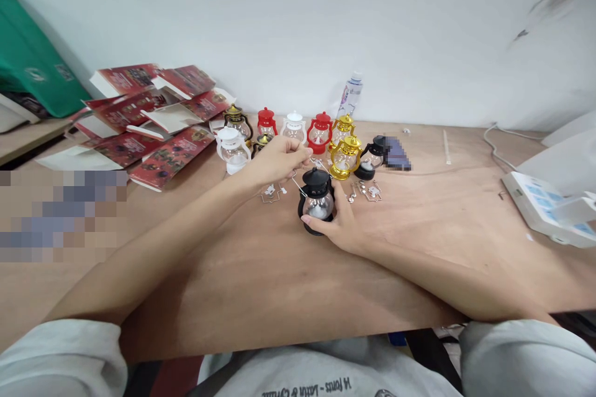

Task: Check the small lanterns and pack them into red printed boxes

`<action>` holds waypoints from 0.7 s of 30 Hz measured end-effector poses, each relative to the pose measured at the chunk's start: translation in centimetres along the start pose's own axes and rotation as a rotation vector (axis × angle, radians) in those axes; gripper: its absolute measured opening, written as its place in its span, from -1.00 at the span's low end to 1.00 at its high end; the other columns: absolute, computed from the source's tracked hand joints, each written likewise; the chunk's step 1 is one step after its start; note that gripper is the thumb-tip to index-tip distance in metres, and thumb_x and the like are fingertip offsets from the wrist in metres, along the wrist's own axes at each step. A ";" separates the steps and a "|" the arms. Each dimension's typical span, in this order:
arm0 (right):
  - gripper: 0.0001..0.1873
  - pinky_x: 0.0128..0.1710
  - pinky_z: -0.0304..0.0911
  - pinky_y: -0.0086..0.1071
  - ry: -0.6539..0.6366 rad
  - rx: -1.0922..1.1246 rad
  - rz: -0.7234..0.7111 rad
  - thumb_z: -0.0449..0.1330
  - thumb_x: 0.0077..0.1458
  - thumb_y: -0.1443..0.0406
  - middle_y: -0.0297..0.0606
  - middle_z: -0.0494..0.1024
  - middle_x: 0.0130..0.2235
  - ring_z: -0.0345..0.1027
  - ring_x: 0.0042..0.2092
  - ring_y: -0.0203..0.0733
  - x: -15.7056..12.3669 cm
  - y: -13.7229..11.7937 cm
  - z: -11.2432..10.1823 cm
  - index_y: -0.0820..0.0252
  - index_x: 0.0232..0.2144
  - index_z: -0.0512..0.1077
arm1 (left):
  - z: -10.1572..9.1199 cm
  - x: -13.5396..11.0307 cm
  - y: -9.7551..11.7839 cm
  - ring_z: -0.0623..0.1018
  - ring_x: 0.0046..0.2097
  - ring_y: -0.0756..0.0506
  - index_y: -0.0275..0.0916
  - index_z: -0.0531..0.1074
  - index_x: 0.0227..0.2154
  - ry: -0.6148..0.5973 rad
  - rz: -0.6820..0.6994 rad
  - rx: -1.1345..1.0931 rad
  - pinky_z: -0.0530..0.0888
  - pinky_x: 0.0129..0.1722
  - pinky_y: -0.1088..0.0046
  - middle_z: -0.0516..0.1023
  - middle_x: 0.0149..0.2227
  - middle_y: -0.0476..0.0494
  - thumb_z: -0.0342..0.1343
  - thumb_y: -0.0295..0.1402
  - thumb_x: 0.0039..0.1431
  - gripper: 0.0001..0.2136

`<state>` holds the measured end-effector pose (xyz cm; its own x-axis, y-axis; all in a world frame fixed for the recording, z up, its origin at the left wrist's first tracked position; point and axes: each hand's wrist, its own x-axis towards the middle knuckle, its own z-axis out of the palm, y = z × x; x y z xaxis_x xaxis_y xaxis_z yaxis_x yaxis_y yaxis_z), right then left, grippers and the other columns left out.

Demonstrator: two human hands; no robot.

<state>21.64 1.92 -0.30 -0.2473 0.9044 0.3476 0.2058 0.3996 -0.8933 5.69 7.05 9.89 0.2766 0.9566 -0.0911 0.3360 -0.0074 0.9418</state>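
A small black lantern [317,197] with a clear globe stands on the wooden table [261,285]. My right hand [339,225] is wrapped round its base from the right. My left hand [278,159] is closed in a pinch just above and left of it, holding a thin wire handle [298,186] that reaches down to the lantern's top. Behind them stand several more little lanterns: white [231,149], red [319,132], gold [345,157] and black [372,158].
Red and white cardboard boxes [153,118] lie flattened at the back left. A plastic water bottle [350,94] stands by the wall. Small metal parts [367,191] lie near the lanterns. A white power strip [544,205] sits at the right edge.
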 end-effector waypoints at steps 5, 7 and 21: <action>-0.38 0.01 0.29 -0.14 0.018 0.008 -0.005 0.35 -0.15 0.14 -0.22 0.45 -0.13 0.35 -0.05 -0.05 0.1 0.3 0.1 0.11 -0.07 0.19 | 0.4 -0.3 0.4 0.12 -0.74 0.20 -0.33 0.28 -0.58 0.024 -0.041 -0.040 0.01 -0.76 0.72 0.12 -0.74 0.17 -0.06 -0.48 0.30 -0.70; -0.38 -0.01 0.29 -0.15 0.020 0.011 -0.009 0.35 -0.15 0.14 -0.22 0.44 -0.14 0.35 -0.06 -0.06 0.1 0.3 0.1 0.12 -0.07 0.18 | 0.5 -0.5 0.5 0.11 -0.75 0.20 -0.33 0.29 -0.57 0.029 -0.065 -0.063 -0.02 -0.78 0.72 0.11 -0.73 0.18 -0.04 -0.47 0.30 -0.72; -0.38 -0.02 0.28 -0.15 0.013 0.019 0.012 0.34 -0.16 0.12 -0.23 0.46 -0.13 0.36 -0.08 -0.07 0.0 0.0 0.0 0.10 -0.08 0.17 | 0.6 -0.4 0.3 0.08 -0.75 0.20 -0.33 0.30 -0.57 0.053 -0.094 -0.184 -0.01 -0.82 0.70 0.12 -0.73 0.18 -0.01 -0.49 0.28 -0.73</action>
<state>21.64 1.95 -0.33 -0.2323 0.9112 0.3402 0.1904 0.3856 -0.9028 6.21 6.53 10.04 0.2026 0.9646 -0.1687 0.1864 0.1312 0.9737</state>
